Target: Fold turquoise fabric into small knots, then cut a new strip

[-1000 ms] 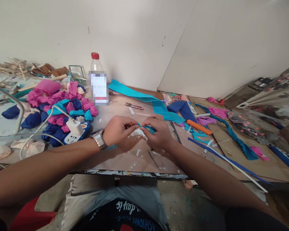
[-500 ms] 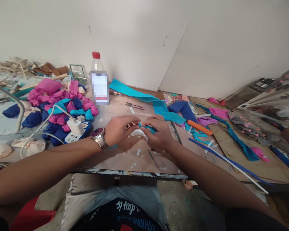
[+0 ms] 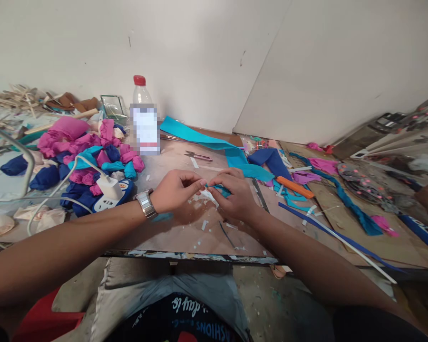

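Though capped, bottle [image 3: 141, 96] beyond pinched teal fabric [image 3: 225, 191]

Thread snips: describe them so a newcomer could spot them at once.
Start at the red-capped bottle by the wall. Right of it, between the broad turquoise strip and the left hand, lie the thread snips. Their pointed blades and reddish handle distinguish them from the white scrap alongside.
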The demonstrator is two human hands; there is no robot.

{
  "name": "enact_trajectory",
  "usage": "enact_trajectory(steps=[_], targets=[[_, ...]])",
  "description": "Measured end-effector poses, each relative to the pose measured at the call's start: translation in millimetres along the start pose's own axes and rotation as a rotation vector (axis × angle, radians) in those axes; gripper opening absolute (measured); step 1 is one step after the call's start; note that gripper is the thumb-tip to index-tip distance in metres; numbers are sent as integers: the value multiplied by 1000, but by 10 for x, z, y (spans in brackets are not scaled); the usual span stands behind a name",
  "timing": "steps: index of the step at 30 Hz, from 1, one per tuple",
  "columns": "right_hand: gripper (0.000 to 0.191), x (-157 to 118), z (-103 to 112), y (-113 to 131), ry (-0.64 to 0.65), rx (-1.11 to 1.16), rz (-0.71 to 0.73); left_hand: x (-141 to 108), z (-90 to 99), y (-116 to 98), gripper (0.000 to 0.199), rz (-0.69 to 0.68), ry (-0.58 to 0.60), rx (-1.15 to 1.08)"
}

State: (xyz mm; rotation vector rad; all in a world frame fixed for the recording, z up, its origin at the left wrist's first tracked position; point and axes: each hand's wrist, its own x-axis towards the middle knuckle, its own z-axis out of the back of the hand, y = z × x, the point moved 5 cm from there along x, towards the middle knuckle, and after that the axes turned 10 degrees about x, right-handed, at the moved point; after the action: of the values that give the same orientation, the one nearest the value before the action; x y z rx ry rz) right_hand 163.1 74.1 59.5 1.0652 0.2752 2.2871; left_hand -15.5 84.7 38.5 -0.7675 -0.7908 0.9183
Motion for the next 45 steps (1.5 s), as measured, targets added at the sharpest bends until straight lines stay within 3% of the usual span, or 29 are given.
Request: enact_trajectory(steps=[3,7,13,16,20,26,29,37,45], targets=[[11,-2,-16,15,52,-53,27,20,-61,66,60,113,145,-107],[11,-2,-34,47,120,-109,72,9,-158,160,57,258,289,-298],[8,0,-24,75,109,-124,123,-38,-214,174,39,371,367,-476],[8,-2,-23,63,103,-113,102,-33,-197,153,41,348,370,-449],[10,-2,-23,45,99,-87,55,2,-144,111,44,179,322,-229],[10,-12,-31,-10,78,-23,-9,-24,-24,-92,26,-203,83,405],[7,-21,-40,-40,63,9,-33,-59,-16,-167,21,-355,28,588],[8,-29,-66,-83,79,67,-92,-82,3,-159,25,-481,-47,627],[14,-6,-47,-36,60,108,-72,-85,94,-186,14,-351,-139,464]])
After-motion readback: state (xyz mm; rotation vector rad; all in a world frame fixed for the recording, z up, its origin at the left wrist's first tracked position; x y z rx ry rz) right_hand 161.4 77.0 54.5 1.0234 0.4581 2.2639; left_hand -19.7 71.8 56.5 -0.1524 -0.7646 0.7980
